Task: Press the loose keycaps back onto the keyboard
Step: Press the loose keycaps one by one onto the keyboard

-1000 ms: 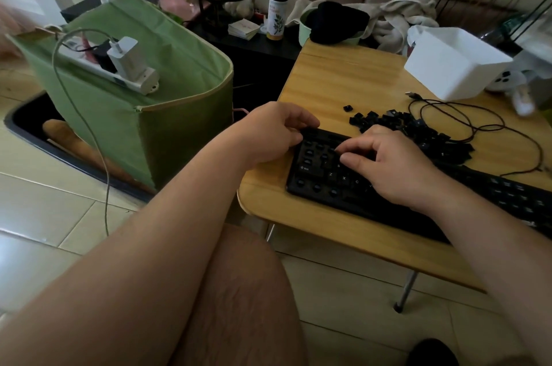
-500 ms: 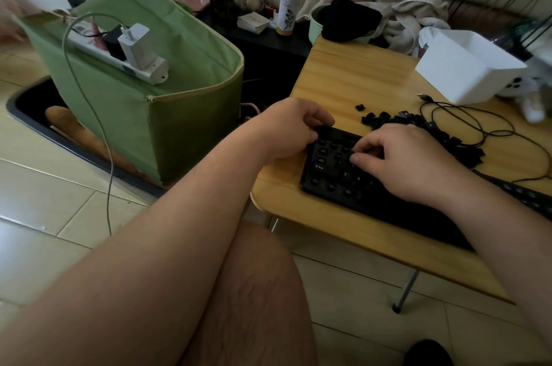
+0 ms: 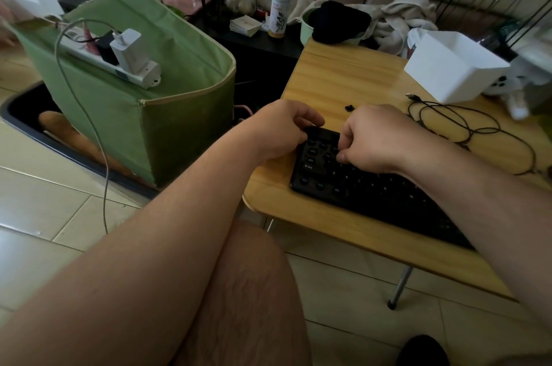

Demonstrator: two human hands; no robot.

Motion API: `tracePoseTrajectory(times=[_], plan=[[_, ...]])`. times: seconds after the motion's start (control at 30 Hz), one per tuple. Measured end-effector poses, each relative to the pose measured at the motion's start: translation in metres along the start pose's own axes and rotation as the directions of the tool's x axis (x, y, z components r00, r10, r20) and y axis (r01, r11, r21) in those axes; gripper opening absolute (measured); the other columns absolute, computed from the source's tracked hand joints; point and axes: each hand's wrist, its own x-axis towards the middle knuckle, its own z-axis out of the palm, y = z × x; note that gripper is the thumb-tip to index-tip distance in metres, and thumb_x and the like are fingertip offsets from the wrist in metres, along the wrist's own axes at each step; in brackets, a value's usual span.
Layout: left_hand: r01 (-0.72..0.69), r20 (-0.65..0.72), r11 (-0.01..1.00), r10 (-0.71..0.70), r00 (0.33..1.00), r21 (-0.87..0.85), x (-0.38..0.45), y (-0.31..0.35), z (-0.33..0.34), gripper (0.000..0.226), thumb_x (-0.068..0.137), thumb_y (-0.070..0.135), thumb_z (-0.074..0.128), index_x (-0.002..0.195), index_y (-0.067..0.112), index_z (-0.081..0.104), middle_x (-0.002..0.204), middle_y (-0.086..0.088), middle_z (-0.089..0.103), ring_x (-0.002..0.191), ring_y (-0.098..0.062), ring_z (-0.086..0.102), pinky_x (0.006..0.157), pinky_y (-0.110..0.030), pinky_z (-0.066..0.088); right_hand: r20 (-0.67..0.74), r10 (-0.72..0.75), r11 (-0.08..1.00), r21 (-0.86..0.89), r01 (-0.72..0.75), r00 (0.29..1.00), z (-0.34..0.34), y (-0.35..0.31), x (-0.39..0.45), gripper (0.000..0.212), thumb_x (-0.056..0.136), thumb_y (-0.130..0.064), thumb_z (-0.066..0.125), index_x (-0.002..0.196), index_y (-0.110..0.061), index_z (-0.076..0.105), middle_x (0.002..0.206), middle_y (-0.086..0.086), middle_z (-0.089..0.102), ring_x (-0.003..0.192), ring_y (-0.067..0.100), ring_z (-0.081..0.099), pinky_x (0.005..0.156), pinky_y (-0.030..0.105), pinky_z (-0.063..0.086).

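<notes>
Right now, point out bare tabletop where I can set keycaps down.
Bare wood lies on the table between the white box, the green cup and the hands. Crowded: the cable loops right of the right hand; the keyboard fills the near edge.

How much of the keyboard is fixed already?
Partly. Some caps sit on the keyboard, like the bottom letter row. Both hands, left and right, work at its left end. At least one loose keycap still lies on the table; the right hand may hide more.
</notes>
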Motion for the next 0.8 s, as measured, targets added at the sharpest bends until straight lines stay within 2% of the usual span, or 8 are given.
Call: tracePoseTrajectory(times=[0.07,0.17,0.27,0.37,0.53,0.8], plan=[[0.003,-0.001,1.000,-0.003,1.000,0.004,0.000,0.000,0.000,0.047,0.095,-0.005,0.059,0.123,0.030,0.071,0.120,0.004,0.069,0.114,-0.012,0.063,0.105,-0.038,0.054,0.021,0.007,1.000,-0.027,-0.007,1.000,-0.003,-0.004,0.001,0.011,0.083,-0.031,0.085,0.077,-0.030,0.075,0.090,-0.006,0.067,0.082,0.014,0.061,0.058,0.024,0.044],[0.006,-0.007,1.000,-0.006,1.000,-0.001,-0.001,-0.001,0.001,0.045,0.095,-0.004,0.059,0.123,0.029,0.072,0.119,0.005,0.069,0.113,-0.012,0.063,0.104,-0.036,0.053,0.062,-0.007,0.996,-0.090,0.012,0.998,-0.009,-0.011,0.004,0.006,0.083,-0.029,0.083,0.084,-0.026,0.078,0.088,-0.003,0.071,0.083,0.018,0.064,0.070,0.030,0.056],[0.005,-0.009,1.000,-0.005,1.000,-0.003,-0.001,0.000,0.001,0.045,0.095,-0.005,0.058,0.123,0.028,0.071,0.118,0.005,0.068,0.113,-0.012,0.063,0.101,-0.032,0.053,0.098,-0.020,0.991,-0.128,0.032,0.995,-0.012,-0.015,0.006,0.008,0.084,-0.028,0.083,0.087,-0.022,0.077,0.089,0.000,0.072,0.084,0.021,0.067,0.078,0.037,0.061],[0.014,-0.002,1.000,-0.014,1.000,-0.008,-0.002,0.001,0.001,0.046,0.096,-0.006,0.056,0.123,0.027,0.070,0.118,0.006,0.068,0.114,-0.012,0.063,0.096,-0.028,0.053,0.124,-0.025,0.987,-0.157,0.044,0.992,-0.015,-0.018,0.008,0.014,0.083,-0.031,0.084,0.089,-0.022,0.076,0.090,0.000,0.070,0.085,0.021,0.066,0.074,0.032,0.059],[0.007,-0.012,1.000,-0.007,1.000,-0.005,-0.002,0.001,0.001,0.042,0.095,-0.002,0.060,0.120,0.030,0.071,0.119,0.006,0.069,0.114,-0.012,0.063,0.102,-0.036,0.054,0.155,-0.052,0.990,-0.123,0.072,0.987,-0.016,-0.013,0.009,0.010,0.084,-0.030,0.084,0.086,-0.026,0.074,0.087,-0.006,0.067,0.081,0.013,0.060,0.059,0.026,0.042],[0.013,-0.017,1.000,-0.013,1.000,0.000,-0.001,0.002,0.002,0.045,0.095,-0.004,0.060,0.122,0.030,0.072,0.116,0.009,0.068,0.116,-0.012,0.062,0.103,-0.034,0.053,0.115,-0.061,0.998,-0.010,0.062,0.991,-0.007,0.000,0.008,0.010,0.084,-0.031,0.084,0.079,-0.031,0.075,0.088,-0.009,0.069,0.082,0.009,0.060,0.062,0.027,0.043]])
